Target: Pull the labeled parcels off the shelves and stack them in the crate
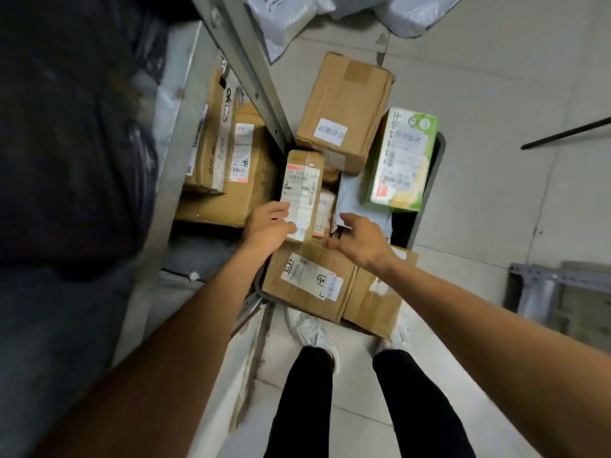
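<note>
I look straight down into a dark crate [426,193] on the floor, packed with labeled parcels. My left hand [267,226] grips the near end of a narrow tall cardboard parcel [302,190] with a long white label, standing among the others. My right hand [358,239] hovers just right of it with fingers spread, holding nothing, above a grey poly bag [355,193]. A big brown box [344,110] lies at the crate's far end, a green-and-white carton [400,160] at the right, and a labeled brown box [310,282] nearest me.
A grey metal shelf upright [251,74] runs diagonally on the left. Behind it two more labeled boxes [231,163] sit on a low shelf. Dark bags [72,127] fill the left side. White poly mailers [297,18] lie at the top. My feet [317,335] stand by the crate.
</note>
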Demonstrator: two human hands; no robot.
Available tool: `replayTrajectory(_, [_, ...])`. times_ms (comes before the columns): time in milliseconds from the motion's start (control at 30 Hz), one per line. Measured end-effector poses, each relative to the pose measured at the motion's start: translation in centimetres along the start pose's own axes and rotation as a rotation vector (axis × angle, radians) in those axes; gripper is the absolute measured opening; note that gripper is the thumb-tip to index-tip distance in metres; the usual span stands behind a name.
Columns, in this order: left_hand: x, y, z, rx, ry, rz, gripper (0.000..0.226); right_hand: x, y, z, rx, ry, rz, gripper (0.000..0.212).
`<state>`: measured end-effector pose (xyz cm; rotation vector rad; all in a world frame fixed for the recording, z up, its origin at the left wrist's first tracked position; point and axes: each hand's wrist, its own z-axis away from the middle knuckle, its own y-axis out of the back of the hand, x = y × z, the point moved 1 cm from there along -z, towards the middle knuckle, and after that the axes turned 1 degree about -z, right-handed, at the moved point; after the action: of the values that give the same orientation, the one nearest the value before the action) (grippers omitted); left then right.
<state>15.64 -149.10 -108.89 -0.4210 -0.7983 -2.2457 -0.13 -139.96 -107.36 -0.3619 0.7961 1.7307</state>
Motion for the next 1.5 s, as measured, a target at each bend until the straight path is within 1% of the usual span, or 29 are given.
replayTrajectory(133, [4.0, 0.0, 4.8, -0.087, -0.104, -0.259, 0.043, -3.5, 4.2, 4.6, -0.062, 0.053, 0.269, 0.056])
replayTrajectory(267, [9.1, 1.2, 10.2, -0.074, -0.192, -0.463, 0.028, -8.0, 8.7, 8.6, -0.112, 0.142, 0.548, 0.056])
replayTrajectory(367, [13.5, 3.1, 15.2, -0.039, -0.296, -0.571, 0.023, -12.1, 12.4, 12.3, -0.139, 0.191, 0.705, 0.053])
replayTrajectory(467, [18.0, 5.2, 20.7, 0.005, -0.366, -0.654, 0.021, -16.3, 15.7, 16.5, -0.127, 0.241, 0.851, 0.049])
replayTrajectory(633, [22.7, 8.4, 29.0, 0.077, -0.412, -0.765, 0.02, -22.4, 18.8, 23.6, -0.082, 0.368, 0.984, 0.056])
replayTrajectory(767, [23.4, 11.4, 35.2, 0.194, -0.404, -0.701, 0.02, -26.6, 19.5, 28.6, -0.096, 0.452, 1.083, 0.06])
replayTrajectory(867, [21.4, 13.1, 40.1, 0.255, -0.385, -0.724, 0.028, -29.5, 18.6, 32.6, -0.089, 0.535, 1.136, 0.054])
replayTrajectory(967, [17.1, 14.2, 44.1, 0.277, -0.308, -0.743, 0.031, -31.1, 16.4, 36.6, -0.078, 0.624, 1.213, 0.05])
replayTrajectory(1033, [13.7, 14.9, 46.8, 0.308, -0.262, -0.696, 0.031, -31.4, 14.5, 39.3, -0.09, 0.684, 1.263, 0.05])
replayTrajectory(1133, [8.3, 15.4, 51.1, 0.337, -0.196, -0.566, 0.029, -30.9, 10.6, 43.8, -0.151, 0.73, 1.31, 0.047])
replayTrajectory(1267, [0.5, 14.9, 56.6, 0.428, -0.097, -0.492, 0.029, -28.8, 4.2, 49.1, -0.236, 0.813, 1.431, 0.041])
replayTrajectory(1400, [-7.3, 14.4, 62.4, 0.5, 0.045, -0.392, 0.032, -26.8, -2.4, 54.9, -0.376, 0.934, 1.405, 0.05])
replayTrajectory(1500, [-12.7, 13.9, 68.0, 0.577, 0.133, -0.292, 0.032, -25.9, -7.4, 59.7, -0.459, 1.011, 1.445, 0.059])
